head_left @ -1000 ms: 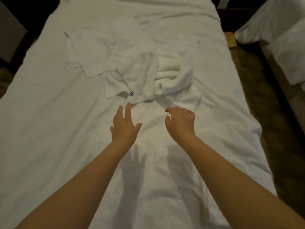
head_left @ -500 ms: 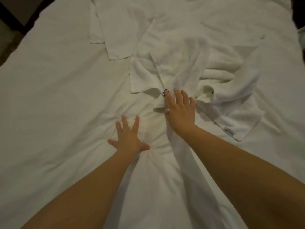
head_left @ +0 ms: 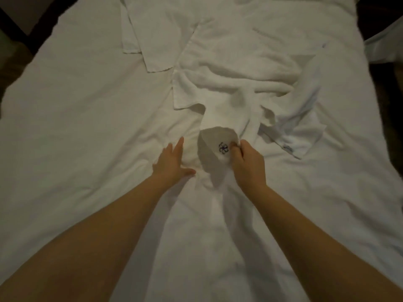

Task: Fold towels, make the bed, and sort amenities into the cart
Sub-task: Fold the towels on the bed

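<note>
A white bed (head_left: 76,149) fills the view under a sheet. Several white towels lie in a loose pile (head_left: 239,83) across its middle. My right hand (head_left: 248,162) pinches the near corner of one white towel (head_left: 218,131), the corner with a dark embroidered logo (head_left: 223,147), and has it lifted and curled toward me. Just left of that corner, my left hand (head_left: 172,162) rests flat on the sheet with fingers spread. A flat folded cloth (head_left: 157,35) lies at the far left of the pile.
Dark floor shows past the bed's left edge (head_left: 19,40) and right edge (head_left: 388,105). A pale piece of another bed or bedding (head_left: 386,44) is at the far right. The near half of the sheet is wrinkled.
My right hand has closed on the logo corner of the towel and pulled it up and toward me. My left hand stayed pressed on the sheet. The view has moved closer to the pile.
</note>
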Tool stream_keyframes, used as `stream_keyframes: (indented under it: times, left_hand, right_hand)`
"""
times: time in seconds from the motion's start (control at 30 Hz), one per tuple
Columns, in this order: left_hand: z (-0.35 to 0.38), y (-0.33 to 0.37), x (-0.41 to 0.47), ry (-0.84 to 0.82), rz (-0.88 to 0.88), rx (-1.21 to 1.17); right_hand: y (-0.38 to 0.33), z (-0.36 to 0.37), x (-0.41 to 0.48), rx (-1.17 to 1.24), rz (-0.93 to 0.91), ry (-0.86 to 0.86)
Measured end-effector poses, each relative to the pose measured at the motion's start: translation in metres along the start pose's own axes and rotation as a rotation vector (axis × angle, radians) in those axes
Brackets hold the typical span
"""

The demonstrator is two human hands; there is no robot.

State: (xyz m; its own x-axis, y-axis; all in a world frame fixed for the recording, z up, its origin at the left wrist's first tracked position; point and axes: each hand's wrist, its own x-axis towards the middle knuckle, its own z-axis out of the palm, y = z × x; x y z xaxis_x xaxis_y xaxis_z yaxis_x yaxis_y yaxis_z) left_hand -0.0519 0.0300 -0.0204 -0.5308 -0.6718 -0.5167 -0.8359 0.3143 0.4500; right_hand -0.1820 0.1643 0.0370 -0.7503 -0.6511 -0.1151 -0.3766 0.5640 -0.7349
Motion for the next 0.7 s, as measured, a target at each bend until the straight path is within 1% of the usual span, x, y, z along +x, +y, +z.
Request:
stream_keyframes:
  times: [0.07,0.17,0.23,0.27,0.33,0.37,0.47,0.53,0.6,0.7]
  left_hand:
    - [-0.014,0.011,-0.046,0.085,0.172,-0.160]
    - [-0.045,0.055,-0.130,0.208,0.491,-0.275]
    - [-0.071,0.090,-0.181,0.235,0.652,-0.381]
    - [-0.086,0.106,-0.204,0.220,0.696,-0.453]
    - [-0.112,0.130,-0.244,0.128,0.688,-0.562]
    - [-0.124,0.137,-0.263,0.082,0.672,-0.556]
    - [-0.142,0.143,-0.320,-0.087,0.654,-0.423]
    - [-0.135,0.133,-0.356,-0.214,0.626,-0.331]
    - [-0.121,0.116,-0.388,-0.226,0.583,-0.323]
    - [-0.105,0.091,-0.428,-0.138,0.519,-0.398]
  right_hand:
    - [-0.023,-0.026,-0.040,0.100,-0.042,0.054]
    - [-0.062,-0.071,-0.097,0.134,-0.181,0.108]
    - [-0.089,-0.104,-0.132,0.141,-0.255,0.150]
    - [-0.103,-0.122,-0.148,0.148,-0.277,0.184]
    - [-0.128,-0.160,-0.179,0.166,-0.293,0.283]
    - [-0.140,-0.180,-0.193,0.187,-0.295,0.336]
    - [-0.169,-0.233,-0.238,0.300,-0.295,0.466]
    - [-0.183,-0.259,-0.271,0.369,-0.278,0.547]
    - [-0.187,-0.279,-0.304,0.429,-0.222,0.613]
    - [-0.175,-0.303,-0.350,0.465,-0.139,0.666]
